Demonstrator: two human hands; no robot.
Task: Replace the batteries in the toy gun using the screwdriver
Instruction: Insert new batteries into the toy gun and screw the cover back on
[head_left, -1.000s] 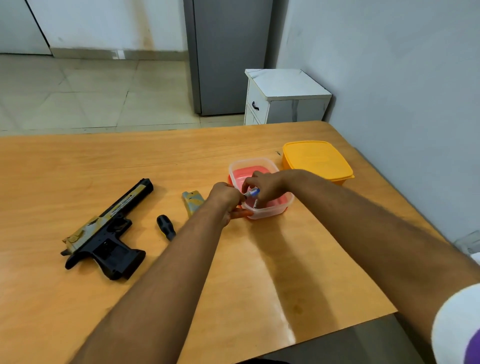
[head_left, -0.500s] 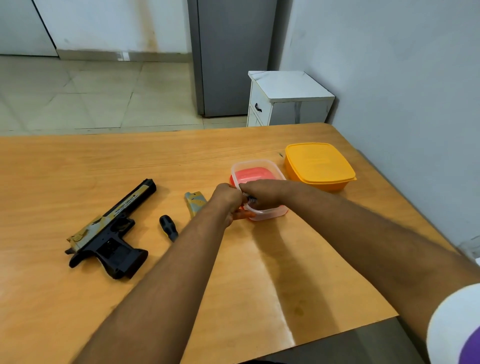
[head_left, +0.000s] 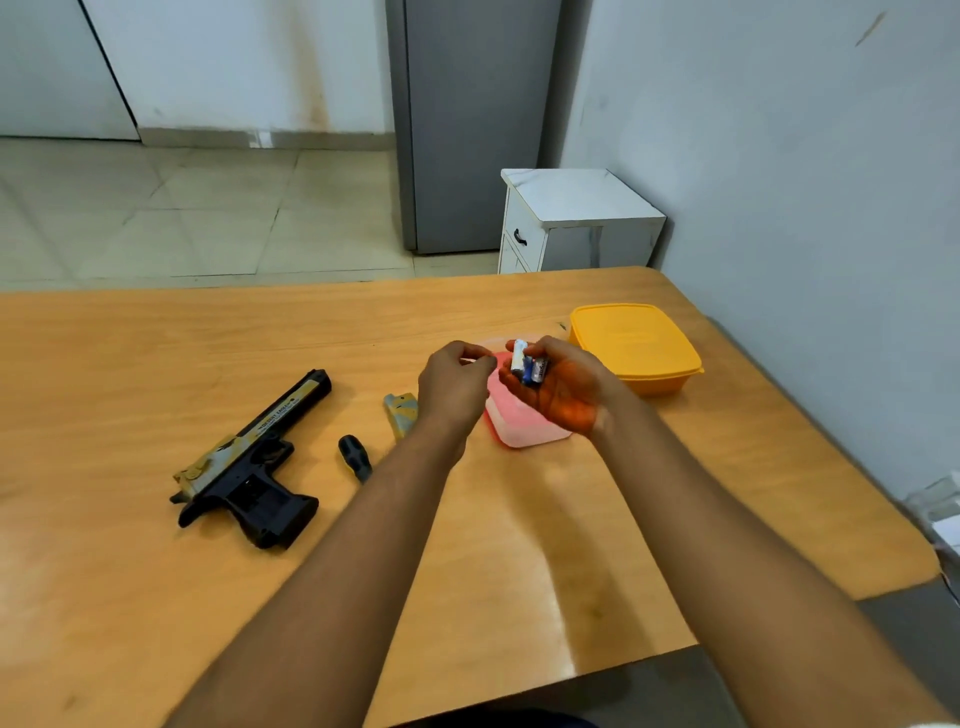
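I see one wooden table (head_left: 156, 597), one yellow lidded box (head_left: 635, 345), one black toy gun (head_left: 249, 467) lying left, one pink tub (head_left: 519, 426) partly hidden by my hands. Right hand (head_left: 558, 387) cups three batteries (head_left: 529, 364); left hand (head_left: 453, 387) curled, seemingly empty. Screwdriver (head_left: 355, 457) beside the gun.

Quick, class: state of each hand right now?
Left hand: fingers curled, seemingly holding nothing.
Right hand: palm up, holding batteries.
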